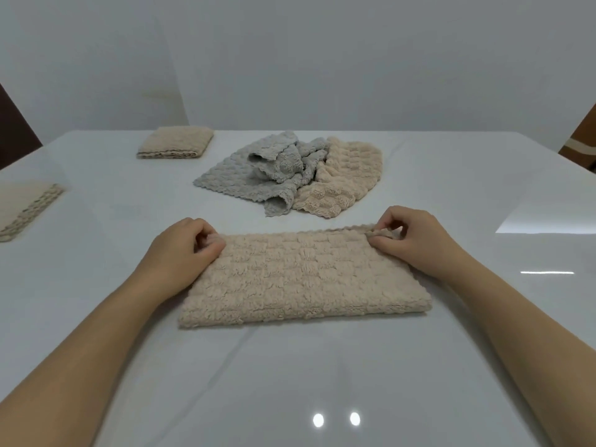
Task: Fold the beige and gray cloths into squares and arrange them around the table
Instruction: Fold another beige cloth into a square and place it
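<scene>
The beige cloth [303,275] lies in the head view on the near middle of the white table [322,375], doubled over into a long rectangle running left to right. We see the left hand [183,246] at its far left corner, fingers curled and pinching the edge there. The right hand [416,240] pinches the far right corner between thumb and fingertips, and the layers bunch slightly under it. Farther off, at the table's centre, a gray cloth [258,169] lies crumpled, touching a rumpled second beige cloth [345,175] on its right. A folded beige square [175,142] sits at the far left, and a folded pale cloth [22,208] lies at the left edge, partly cut off.
</scene>
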